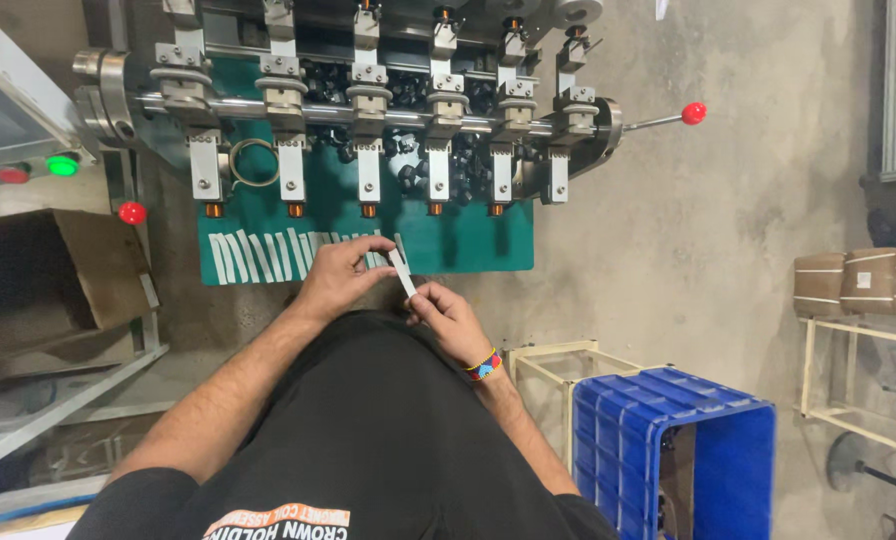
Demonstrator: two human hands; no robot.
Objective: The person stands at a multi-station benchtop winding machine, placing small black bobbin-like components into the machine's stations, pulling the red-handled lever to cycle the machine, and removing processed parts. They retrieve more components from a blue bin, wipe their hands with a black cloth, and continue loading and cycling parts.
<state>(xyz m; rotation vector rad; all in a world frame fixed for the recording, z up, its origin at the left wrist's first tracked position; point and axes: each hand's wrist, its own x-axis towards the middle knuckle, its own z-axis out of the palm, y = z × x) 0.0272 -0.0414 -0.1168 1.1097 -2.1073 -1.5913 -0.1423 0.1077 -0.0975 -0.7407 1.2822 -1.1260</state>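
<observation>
Right hand (455, 318) and left hand (340, 276) both pinch one white strip (403, 272) at 6 o'clock of the green counter (468, 240); loose grip risks dropping it.

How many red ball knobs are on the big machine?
2. One red ball knob sits at the end of the thin lever on the machine's right side; the other red ball knob hangs at the left, below the green light. More may be hidden behind the machine.
</observation>
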